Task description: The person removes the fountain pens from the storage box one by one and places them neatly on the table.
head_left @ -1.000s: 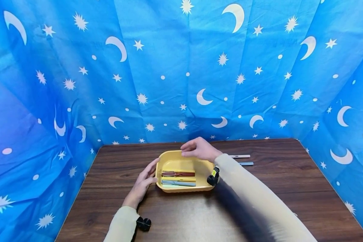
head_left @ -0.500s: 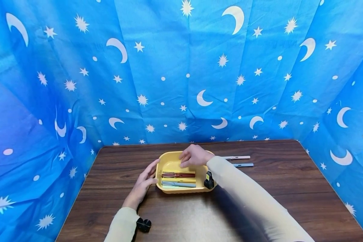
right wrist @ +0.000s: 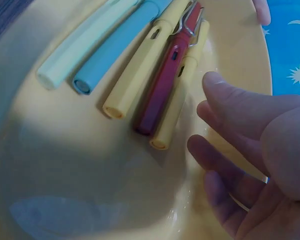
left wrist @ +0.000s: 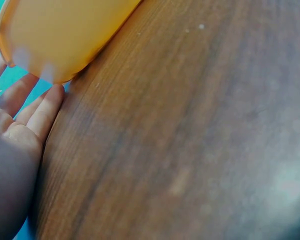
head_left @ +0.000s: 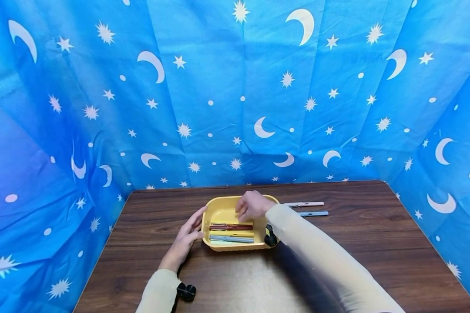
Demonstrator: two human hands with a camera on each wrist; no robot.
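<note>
A yellow plastic basket [head_left: 239, 248] holds several capped pens lying side by side. In the right wrist view these are a mint pen [right wrist: 85, 47], a blue pen [right wrist: 115, 50], two yellow pens, one nearer the middle [right wrist: 140, 70], and a dark red pen [right wrist: 165, 90] partly over the other yellow pen [right wrist: 175, 110]. My right hand [head_left: 253, 205] hovers inside the basket, fingers loosely bent, nothing between them, thumb and fingertips just beside the pens. My left hand [head_left: 186, 234] rests against the basket's left end with fingers extended along its wall.
Behind my right forearm, a pale pink pen [head_left: 311, 204] and a light blue pen [head_left: 315, 214] lie on the dark wood table [head_left: 149, 217]. Blue cloth [head_left: 219, 78] with moons and stars encloses the table's back and sides.
My right hand has come down from above the basket's far rim into the basket, closer to the pens. The left hand and basket stay in place.
</note>
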